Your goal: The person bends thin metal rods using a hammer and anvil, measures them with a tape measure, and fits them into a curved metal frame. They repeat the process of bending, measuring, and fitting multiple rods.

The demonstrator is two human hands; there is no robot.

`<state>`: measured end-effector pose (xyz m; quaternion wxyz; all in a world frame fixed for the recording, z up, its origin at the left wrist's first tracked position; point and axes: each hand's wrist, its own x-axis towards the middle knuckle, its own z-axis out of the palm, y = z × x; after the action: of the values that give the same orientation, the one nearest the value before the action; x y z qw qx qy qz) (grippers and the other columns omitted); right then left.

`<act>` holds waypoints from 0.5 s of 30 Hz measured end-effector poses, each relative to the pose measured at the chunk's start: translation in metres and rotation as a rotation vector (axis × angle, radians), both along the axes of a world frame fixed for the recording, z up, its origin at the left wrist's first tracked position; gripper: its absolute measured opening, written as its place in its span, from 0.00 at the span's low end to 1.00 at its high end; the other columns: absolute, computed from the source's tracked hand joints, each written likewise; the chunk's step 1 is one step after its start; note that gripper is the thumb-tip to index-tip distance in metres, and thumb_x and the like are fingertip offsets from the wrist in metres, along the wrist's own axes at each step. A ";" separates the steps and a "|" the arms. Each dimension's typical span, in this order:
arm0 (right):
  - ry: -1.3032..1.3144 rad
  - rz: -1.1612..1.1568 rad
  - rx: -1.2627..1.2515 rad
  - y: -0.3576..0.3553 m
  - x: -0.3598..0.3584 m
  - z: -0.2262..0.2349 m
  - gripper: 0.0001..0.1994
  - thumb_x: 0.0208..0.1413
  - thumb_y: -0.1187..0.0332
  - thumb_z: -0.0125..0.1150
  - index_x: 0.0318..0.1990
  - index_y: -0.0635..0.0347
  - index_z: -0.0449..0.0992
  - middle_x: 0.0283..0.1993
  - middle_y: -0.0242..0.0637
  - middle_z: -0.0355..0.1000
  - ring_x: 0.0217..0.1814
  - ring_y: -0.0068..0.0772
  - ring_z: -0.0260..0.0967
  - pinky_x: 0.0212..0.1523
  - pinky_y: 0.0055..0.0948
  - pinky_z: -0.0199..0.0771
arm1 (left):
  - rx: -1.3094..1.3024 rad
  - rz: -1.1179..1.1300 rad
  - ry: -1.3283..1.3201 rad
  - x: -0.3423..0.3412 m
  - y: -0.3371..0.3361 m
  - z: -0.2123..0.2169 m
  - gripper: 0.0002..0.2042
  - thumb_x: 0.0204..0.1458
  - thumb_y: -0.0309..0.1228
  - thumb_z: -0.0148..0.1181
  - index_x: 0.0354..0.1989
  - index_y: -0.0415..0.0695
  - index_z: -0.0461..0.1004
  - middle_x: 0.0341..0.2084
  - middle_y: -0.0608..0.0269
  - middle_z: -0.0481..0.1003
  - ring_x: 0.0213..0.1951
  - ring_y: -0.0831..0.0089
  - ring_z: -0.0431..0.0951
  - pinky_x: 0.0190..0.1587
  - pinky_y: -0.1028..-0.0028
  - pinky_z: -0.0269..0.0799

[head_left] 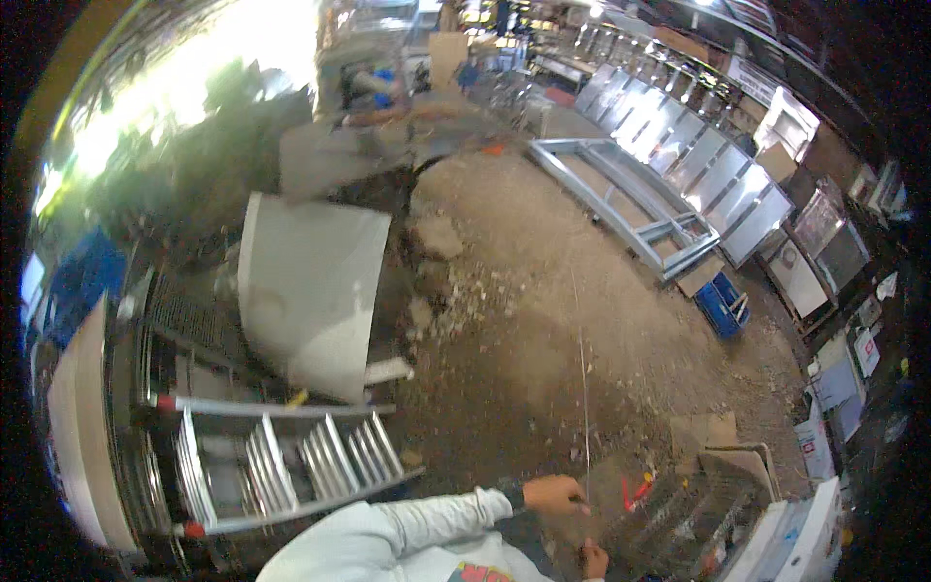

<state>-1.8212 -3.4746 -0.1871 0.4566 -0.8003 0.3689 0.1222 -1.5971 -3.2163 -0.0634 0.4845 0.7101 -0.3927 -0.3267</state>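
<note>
A thin pale cord [584,378] runs along the dirt floor from the middle of the scene to my hands. My left hand [555,495], at the end of a white sleeve, is closed, with its fingertips at the near end of this cord. Just below it is my right hand [593,560], with thumb and fingers drawn together. What lies between its fingers is too small and blurred to make out. To the right of my hands lies a red-handled item [635,493], its kind unclear.
An aluminium ladder [281,466] lies at left, below a bent pale sheet [310,291]. A metal frame [621,209] rests on the floor ahead, near shiny panels [698,145] and a blue toolbox [722,306]. Rubble [475,301] is scattered mid-floor. A white box-like object [795,538] stands lower right.
</note>
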 end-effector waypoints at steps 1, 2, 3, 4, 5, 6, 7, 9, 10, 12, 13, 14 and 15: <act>0.051 -0.014 -0.042 -0.004 0.041 0.015 0.21 0.62 0.53 0.67 0.47 0.66 0.84 0.40 0.45 0.82 0.39 0.39 0.78 0.42 0.38 0.77 | -0.045 -0.046 0.014 0.039 -0.016 0.008 0.22 0.61 0.48 0.62 0.46 0.38 0.83 0.37 0.46 0.83 0.40 0.49 0.83 0.45 0.60 0.77; 0.078 -0.016 -0.085 -0.013 0.086 0.027 0.21 0.62 0.53 0.66 0.47 0.65 0.84 0.41 0.45 0.82 0.40 0.39 0.78 0.43 0.39 0.77 | -0.091 -0.089 0.027 0.076 -0.031 0.018 0.22 0.61 0.48 0.62 0.47 0.37 0.82 0.38 0.46 0.83 0.41 0.50 0.83 0.46 0.59 0.76; 0.102 -0.012 -0.132 -0.025 0.130 0.040 0.21 0.63 0.53 0.66 0.48 0.65 0.83 0.42 0.44 0.82 0.41 0.39 0.78 0.43 0.39 0.77 | -0.140 -0.124 0.059 0.115 -0.044 0.020 0.22 0.62 0.47 0.61 0.47 0.37 0.82 0.39 0.46 0.83 0.42 0.50 0.83 0.47 0.59 0.76; 0.112 -0.024 -0.166 -0.041 0.176 0.045 0.21 0.63 0.53 0.65 0.49 0.65 0.83 0.43 0.44 0.82 0.42 0.40 0.78 0.44 0.39 0.77 | -0.163 -0.110 0.054 0.159 -0.060 0.015 0.22 0.62 0.47 0.61 0.48 0.37 0.82 0.39 0.46 0.83 0.42 0.50 0.83 0.47 0.59 0.76; 0.128 -0.017 -0.205 -0.063 0.221 0.049 0.21 0.64 0.53 0.65 0.49 0.64 0.83 0.44 0.44 0.82 0.43 0.40 0.78 0.45 0.39 0.77 | -0.191 -0.078 0.060 0.202 -0.075 0.007 0.21 0.62 0.46 0.61 0.48 0.37 0.81 0.39 0.46 0.83 0.42 0.50 0.83 0.47 0.58 0.76; 0.134 -0.010 -0.229 -0.079 0.266 0.048 0.21 0.64 0.53 0.64 0.50 0.64 0.83 0.44 0.44 0.82 0.43 0.41 0.78 0.45 0.39 0.77 | -0.217 -0.039 0.066 0.245 -0.089 -0.002 0.21 0.62 0.45 0.61 0.48 0.36 0.81 0.40 0.46 0.83 0.43 0.50 0.83 0.47 0.57 0.76; 0.145 0.003 -0.243 -0.096 0.311 0.042 0.21 0.65 0.53 0.63 0.51 0.63 0.82 0.45 0.44 0.82 0.44 0.41 0.78 0.46 0.39 0.76 | -0.193 0.049 0.028 0.282 -0.095 -0.022 0.20 0.62 0.44 0.61 0.47 0.38 0.82 0.40 0.47 0.83 0.43 0.49 0.83 0.49 0.56 0.76; 0.141 0.079 -0.293 -0.130 0.429 0.040 0.21 0.65 0.52 0.62 0.52 0.63 0.82 0.47 0.44 0.81 0.46 0.42 0.78 0.47 0.40 0.76 | -0.125 0.156 -0.013 0.386 -0.105 -0.077 0.19 0.61 0.44 0.61 0.47 0.39 0.82 0.40 0.48 0.83 0.44 0.49 0.83 0.49 0.56 0.76; 0.122 0.099 -0.319 -0.148 0.491 0.045 0.21 0.66 0.52 0.61 0.53 0.62 0.82 0.48 0.44 0.81 0.47 0.42 0.78 0.48 0.40 0.76 | -0.106 0.213 -0.068 0.452 -0.115 -0.079 0.19 0.61 0.44 0.62 0.47 0.40 0.82 0.40 0.48 0.84 0.44 0.49 0.83 0.50 0.56 0.76; 0.127 0.111 -0.364 -0.191 0.590 0.054 0.22 0.67 0.52 0.60 0.54 0.62 0.81 0.50 0.43 0.81 0.49 0.43 0.78 0.49 0.40 0.76 | 0.197 0.185 0.061 0.543 -0.125 -0.018 0.19 0.60 0.45 0.63 0.48 0.41 0.82 0.41 0.48 0.83 0.46 0.50 0.83 0.51 0.56 0.76; 0.132 0.134 -0.381 -0.200 0.645 0.060 0.22 0.67 0.52 0.59 0.55 0.61 0.81 0.51 0.43 0.81 0.50 0.44 0.77 0.50 0.41 0.76 | 0.246 0.219 0.074 0.581 -0.123 -0.002 0.19 0.60 0.45 0.63 0.48 0.42 0.82 0.41 0.48 0.83 0.47 0.50 0.83 0.51 0.56 0.76; 0.144 0.162 -0.398 -0.208 0.699 0.066 0.22 0.68 0.52 0.59 0.55 0.61 0.81 0.52 0.43 0.80 0.51 0.44 0.77 0.51 0.41 0.76 | 0.295 0.253 0.091 0.620 -0.120 0.007 0.19 0.59 0.46 0.63 0.47 0.42 0.82 0.41 0.49 0.83 0.47 0.50 0.82 0.51 0.56 0.76; 0.203 0.216 -0.395 -0.198 0.734 0.068 0.22 0.68 0.52 0.58 0.56 0.60 0.80 0.53 0.43 0.80 0.52 0.45 0.77 0.51 0.41 0.75 | 0.239 0.323 0.058 0.620 -0.107 -0.022 0.19 0.61 0.46 0.61 0.47 0.42 0.82 0.42 0.48 0.83 0.47 0.50 0.82 0.51 0.57 0.75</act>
<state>-1.0871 -3.6727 -0.1187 0.2364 -0.8924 0.3420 0.1754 -0.9772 -3.3231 -0.0854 0.4540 0.8065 -0.2180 -0.3097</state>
